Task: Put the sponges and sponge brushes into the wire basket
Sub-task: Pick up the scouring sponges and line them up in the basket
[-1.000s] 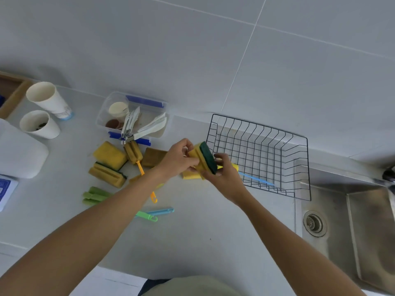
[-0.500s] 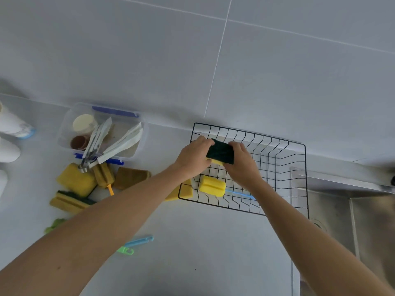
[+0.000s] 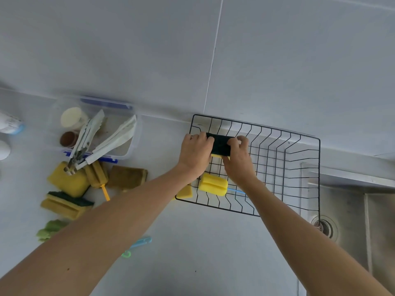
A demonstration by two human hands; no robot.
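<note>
Two hands grip one sponge inside the basket, at its rear left corner. The left hand closes on the sponge's left end; the right hand closes on its right end. The dark scouring face is up and the yellow foam is down. The sponge likely handles as light, soft and compressible, so hold the short ends with moderate pressure; a hard squeeze would deform it. It is not fragile.

One sponge brush with a blue handle lies on the basket floor near the front. Outside, several sponges and another brush lie on the counter to the left, below a clear tub. A sink adjoins the basket's right side.
</note>
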